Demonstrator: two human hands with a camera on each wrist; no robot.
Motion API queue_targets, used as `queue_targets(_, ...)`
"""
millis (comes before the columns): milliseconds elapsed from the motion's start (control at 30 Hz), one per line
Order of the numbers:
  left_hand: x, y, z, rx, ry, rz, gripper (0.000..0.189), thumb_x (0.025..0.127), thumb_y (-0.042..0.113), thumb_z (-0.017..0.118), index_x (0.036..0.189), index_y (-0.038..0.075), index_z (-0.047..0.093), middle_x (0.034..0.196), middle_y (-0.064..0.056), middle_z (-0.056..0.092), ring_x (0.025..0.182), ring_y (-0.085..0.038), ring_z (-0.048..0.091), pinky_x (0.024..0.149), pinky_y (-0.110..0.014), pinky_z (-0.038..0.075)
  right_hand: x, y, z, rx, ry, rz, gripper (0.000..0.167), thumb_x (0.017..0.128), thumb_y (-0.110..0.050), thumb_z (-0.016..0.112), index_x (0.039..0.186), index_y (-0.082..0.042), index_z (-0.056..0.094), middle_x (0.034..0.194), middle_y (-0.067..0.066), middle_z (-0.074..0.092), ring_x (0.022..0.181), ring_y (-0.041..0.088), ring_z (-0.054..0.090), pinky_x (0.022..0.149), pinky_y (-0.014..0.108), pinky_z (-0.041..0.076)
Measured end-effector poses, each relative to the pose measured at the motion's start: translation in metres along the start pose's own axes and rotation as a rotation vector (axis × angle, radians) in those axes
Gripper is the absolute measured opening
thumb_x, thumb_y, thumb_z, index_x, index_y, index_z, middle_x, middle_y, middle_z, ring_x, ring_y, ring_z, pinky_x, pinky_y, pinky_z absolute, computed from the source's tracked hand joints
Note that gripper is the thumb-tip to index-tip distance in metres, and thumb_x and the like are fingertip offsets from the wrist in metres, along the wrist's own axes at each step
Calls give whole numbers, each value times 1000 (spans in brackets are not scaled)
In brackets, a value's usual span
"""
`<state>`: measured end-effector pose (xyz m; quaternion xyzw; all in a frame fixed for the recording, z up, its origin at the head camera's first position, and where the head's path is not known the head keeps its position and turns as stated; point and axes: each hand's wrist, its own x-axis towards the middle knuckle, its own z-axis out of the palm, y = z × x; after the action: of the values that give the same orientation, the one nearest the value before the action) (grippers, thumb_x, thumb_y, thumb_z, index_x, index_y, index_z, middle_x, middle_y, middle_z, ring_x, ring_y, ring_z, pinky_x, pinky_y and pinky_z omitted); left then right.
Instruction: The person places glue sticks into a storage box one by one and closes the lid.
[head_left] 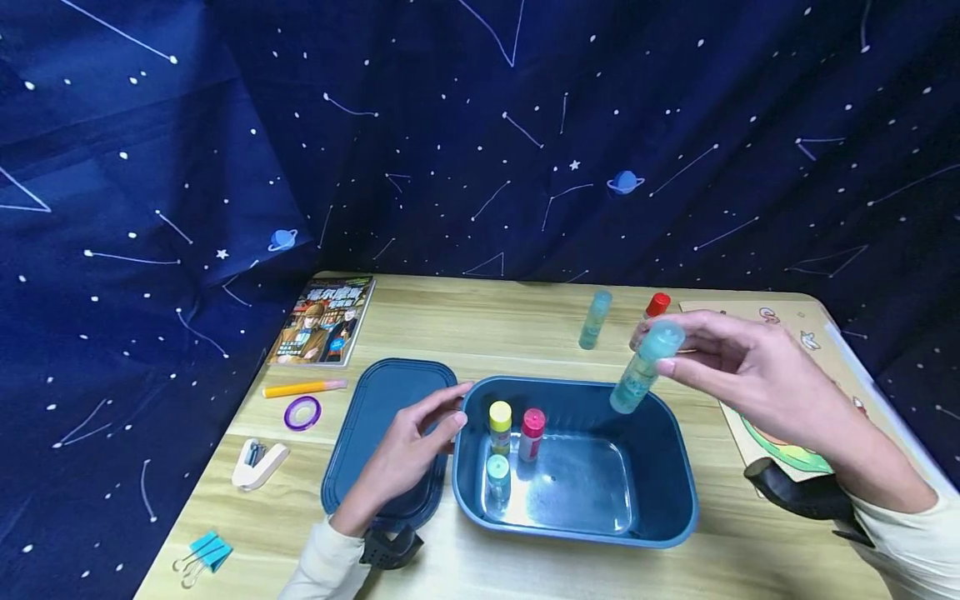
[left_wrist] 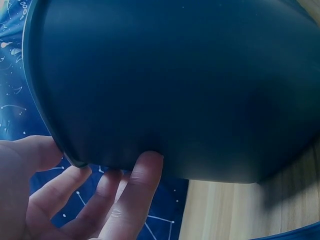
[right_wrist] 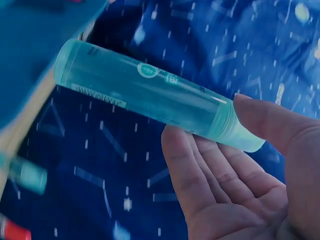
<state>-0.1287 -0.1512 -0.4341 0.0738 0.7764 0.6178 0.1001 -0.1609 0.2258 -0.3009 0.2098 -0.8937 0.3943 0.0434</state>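
While its lower end hangs over the right rear part of the blue bin point(head_left: 654, 473), a teal bottle point(head_left: 639, 375) tilts in the right hand point(head_left: 757, 379), cap up and toward the palm. That grip pinches it near the cap between thumb and fingers, leaving most of the body exposed; I cannot tell whether its base is below the rim.

The left hand point(head_left: 408, 446) has a relaxed grip, its fingers touching the rim and outer wall at the bin's left end.

Inside, a yellow-capped bottle point(head_left: 500, 427), a pink-capped bottle point(head_left: 532, 435) and a pale-teal-capped bottle point(head_left: 498, 478) stand close together near the left wall. Visible bin floor stretches from them to the right wall, giving open room there.

Behind the bin, between its far rim and the rear edge of the surface point(head_left: 480, 325), stand a second teal bottle point(head_left: 595, 321) and a red-capped bottle point(head_left: 649, 317), the latter partly hidden by the right hand. Just beside the bin's left end lies a flat blue lid point(head_left: 401, 383), partly under the left forearm. Toward the surface's right edge lies an illustrated board point(head_left: 798, 354).
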Motion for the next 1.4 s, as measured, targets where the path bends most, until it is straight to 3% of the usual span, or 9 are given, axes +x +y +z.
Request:
queue_targets(200, 0, 0, 0, 7, 5, 1, 42, 107, 31, 59, 149, 26, 57, 142, -14, 60, 121, -29, 63, 81, -29, 64, 4, -17, 23, 109, -185, -70, 37, 94, -10, 76, 130, -19, 69, 114, -2, 73, 98, 6, 74, 81, 18, 62)
queue_targets(500, -1, 0, 0, -7, 3, 6, 41, 107, 28, 59, 148, 25, 57, 143, -13, 60, 122, -29, 63, 81, -29, 64, 8, -16, 58, 230, -457, -44, 30, 97, -18, 75, 125, -12, 69, 116, 4, 73, 102, 9, 73, 88, 25, 63)
queue_targets(700, -1, 0, -1, -18, 7, 0, 41, 107, 28, 59, 148, 24, 58, 146, -13, 59, 125, -30, 62, 83, -29, 64, 9, -14, 84, 321, -625, -13, 28, 96, -12, 74, 122, -7, 66, 119, 8, 72, 110, 13, 73, 92, 28, 62)
queue_targets(1200, 0, 1, -1, -34, 0, 11, 41, 107, 25, 59, 148, 22, 58, 145, -13, 60, 124, -29, 63, 83, -29, 64, 17, -15, 110, 246, -771, -16, 28, 91, -4, 77, 117, -8, 66, 113, 2, 71, 99, 6, 70, 92, 25, 61)
queue_targets(1400, 0, 1, 0, -37, -2, 17, 41, 107, 25, 60, 148, 22, 58, 145, -13, 60, 126, -30, 63, 83, -29, 64, 20, -14, 116, 235, -817, 22, 28, 90, -2, 76, 116, -8, 65, 117, 10, 70, 107, 14, 72, 94, 27, 61)
